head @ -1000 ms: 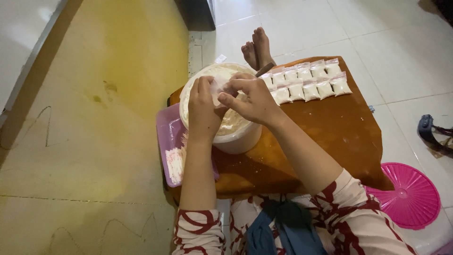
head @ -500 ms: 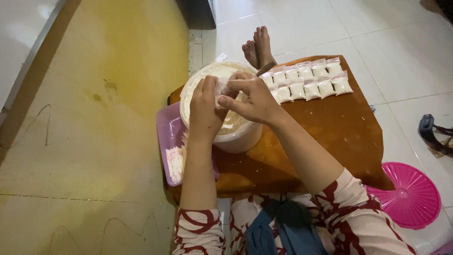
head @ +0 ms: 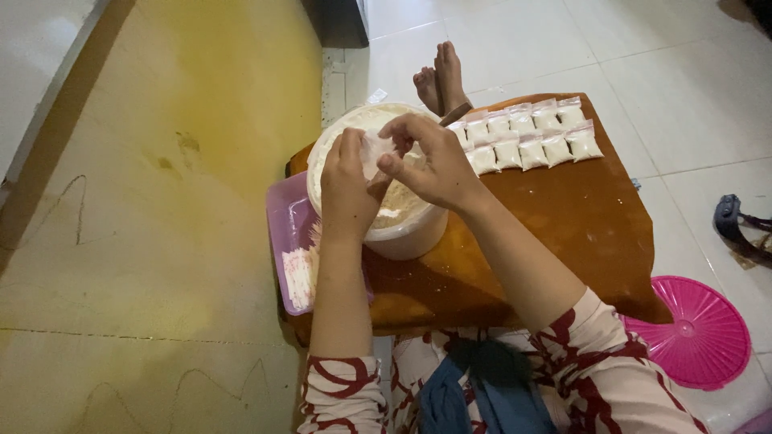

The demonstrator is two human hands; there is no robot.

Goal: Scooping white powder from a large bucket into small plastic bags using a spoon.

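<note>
My left hand (head: 347,186) and my right hand (head: 432,162) are together over a round white tub (head: 402,233) of pale powder. Both hands pinch a small clear plastic bag (head: 375,148) between their fingertips, just above the tub. The tub stands on a low brown wooden table (head: 563,233). On the table's far side lie two rows of small filled bags (head: 527,137) of white powder.
A purple tray (head: 288,241) with a stack of flat bags sits at the table's left edge. A pink round lid (head: 700,333) lies on the floor at right. Bare feet (head: 438,76) rest beyond the table. A dark sandal (head: 740,225) is at the far right.
My hands have stayed over the tub, the fingers shifting slightly on the small bag. Nothing else has moved.
</note>
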